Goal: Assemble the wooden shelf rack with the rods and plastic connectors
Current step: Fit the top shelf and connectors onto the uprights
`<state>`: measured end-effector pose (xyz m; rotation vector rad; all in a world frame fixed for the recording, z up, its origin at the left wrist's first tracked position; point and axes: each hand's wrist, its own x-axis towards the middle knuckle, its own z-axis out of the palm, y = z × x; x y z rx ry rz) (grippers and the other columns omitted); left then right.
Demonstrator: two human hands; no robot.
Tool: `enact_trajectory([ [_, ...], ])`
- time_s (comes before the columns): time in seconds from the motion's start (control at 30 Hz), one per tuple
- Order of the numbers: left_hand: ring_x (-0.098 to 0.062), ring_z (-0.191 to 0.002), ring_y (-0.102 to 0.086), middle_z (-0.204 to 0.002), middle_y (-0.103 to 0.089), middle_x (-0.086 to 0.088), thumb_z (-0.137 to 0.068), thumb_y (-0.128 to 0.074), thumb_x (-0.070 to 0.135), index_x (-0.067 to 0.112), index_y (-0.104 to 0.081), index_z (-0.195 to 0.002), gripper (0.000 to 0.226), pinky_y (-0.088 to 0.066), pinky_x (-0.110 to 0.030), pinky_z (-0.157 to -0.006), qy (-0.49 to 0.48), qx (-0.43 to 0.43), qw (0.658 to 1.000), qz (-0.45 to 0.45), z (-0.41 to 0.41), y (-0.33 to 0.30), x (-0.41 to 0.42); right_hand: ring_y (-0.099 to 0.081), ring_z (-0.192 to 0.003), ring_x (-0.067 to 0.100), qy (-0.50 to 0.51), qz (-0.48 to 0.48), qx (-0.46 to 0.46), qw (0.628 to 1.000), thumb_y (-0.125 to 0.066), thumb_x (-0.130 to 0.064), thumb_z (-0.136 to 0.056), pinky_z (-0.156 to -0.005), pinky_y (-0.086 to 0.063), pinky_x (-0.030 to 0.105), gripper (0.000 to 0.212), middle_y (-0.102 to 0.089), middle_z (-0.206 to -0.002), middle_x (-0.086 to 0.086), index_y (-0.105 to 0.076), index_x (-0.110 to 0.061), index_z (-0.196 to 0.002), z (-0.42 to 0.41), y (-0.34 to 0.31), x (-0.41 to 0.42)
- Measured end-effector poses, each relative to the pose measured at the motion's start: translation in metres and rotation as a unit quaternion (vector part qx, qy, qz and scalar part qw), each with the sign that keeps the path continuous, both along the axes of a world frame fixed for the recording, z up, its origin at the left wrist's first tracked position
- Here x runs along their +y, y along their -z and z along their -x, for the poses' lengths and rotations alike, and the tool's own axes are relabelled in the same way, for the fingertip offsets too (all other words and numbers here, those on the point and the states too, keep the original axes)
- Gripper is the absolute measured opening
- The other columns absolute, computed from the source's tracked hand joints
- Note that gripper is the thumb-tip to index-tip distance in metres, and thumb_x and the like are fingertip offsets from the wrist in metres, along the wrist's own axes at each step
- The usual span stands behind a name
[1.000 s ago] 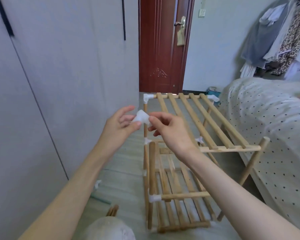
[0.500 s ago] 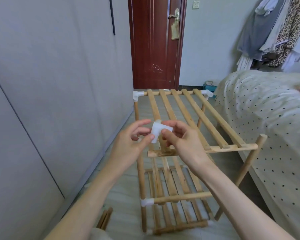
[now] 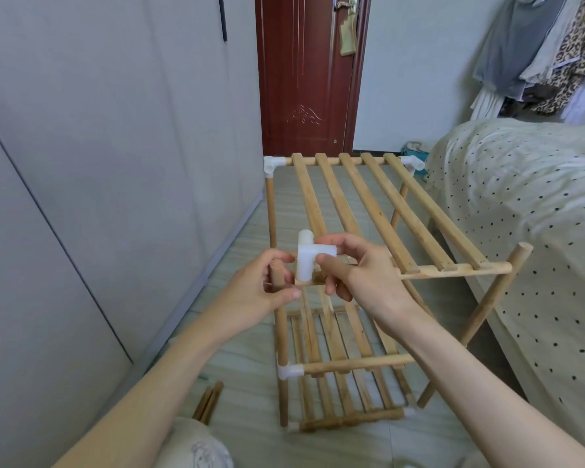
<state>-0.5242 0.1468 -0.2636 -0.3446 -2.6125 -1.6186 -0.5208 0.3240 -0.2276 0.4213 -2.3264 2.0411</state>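
Note:
The wooden shelf rack (image 3: 379, 211) stands on the floor between a wardrobe and a bed, with a slatted top tier and lower tiers beneath. White plastic connectors sit on its far corners (image 3: 270, 165) and on a lower left joint (image 3: 286, 369). My right hand (image 3: 358, 271) pinches a loose white plastic connector (image 3: 309, 258) just above the near left corner of the top tier. My left hand (image 3: 260, 292) grips the top of the near left upright rod (image 3: 277, 275), right beside the connector. The near right upright rod (image 3: 517, 258) has a bare top end.
A grey wardrobe wall (image 3: 98, 163) runs along the left. The bed with a dotted cover (image 3: 527, 214) presses close on the right. Loose wooden rods (image 3: 210, 401) lie on the floor near my knee. A red door (image 3: 304, 72) closes the far end.
Both hands have come down and nearer with the connector, from mid-air to the rack's near left corner. My left hand left the connector and took hold of the upright rod.

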Motion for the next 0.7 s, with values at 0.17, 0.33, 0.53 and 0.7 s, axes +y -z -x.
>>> enact_trajectory([
  [0.17,-0.011,-0.09,-0.067,-0.089,-0.069,0.005,-0.079,-0.071,0.003,0.028,-0.053,-0.103,0.039,-0.051,-0.033,-0.088,-0.025,-0.021,0.998,-0.061,-0.002,-0.001,0.004,-0.054,-0.043,0.006,-0.012,-0.022,0.027,0.999,-0.06,-0.004,-0.088,-0.04,-0.037,0.016,0.02,-0.061,-0.086,-0.003,-0.061,-0.023,-0.097,-0.003,0.0,-0.006],
  [0.33,-0.008,-0.089,-0.066,-0.088,-0.069,0.002,-0.079,-0.07,0.001,0.02,-0.051,-0.116,0.045,-0.05,-0.023,-0.081,-0.022,-0.044,0.994,-0.097,-0.004,-0.002,0.007,-0.052,-0.041,0.003,-0.017,-0.066,0.066,0.996,-0.059,-0.004,-0.089,-0.044,-0.036,0.01,0.021,-0.058,-0.071,-0.008,-0.061,-0.022,-0.101,-0.003,0.001,-0.01],
  [0.53,-0.007,-0.087,-0.065,-0.084,-0.068,0.002,-0.079,-0.071,0.004,0.018,-0.055,-0.111,0.038,-0.05,-0.022,-0.078,-0.021,-0.039,0.994,-0.097,-0.004,-0.003,0.006,-0.054,-0.044,0.006,-0.001,0.031,0.034,0.999,-0.06,-0.002,-0.088,-0.04,-0.038,0.018,0.019,-0.063,-0.077,-0.002,-0.063,-0.017,-0.099,0.0,-0.001,-0.011],
  [0.7,-0.013,-0.095,-0.066,-0.095,-0.071,-0.003,-0.081,-0.069,0.005,0.009,-0.053,-0.12,0.043,-0.05,-0.024,-0.086,-0.026,-0.036,0.994,-0.101,-0.005,-0.005,0.006,-0.054,-0.045,0.008,-0.018,0.119,0.004,0.993,-0.061,-0.001,-0.087,-0.041,-0.038,0.018,0.017,-0.065,-0.072,-0.003,-0.064,-0.015,-0.096,0.002,-0.005,-0.016],
])
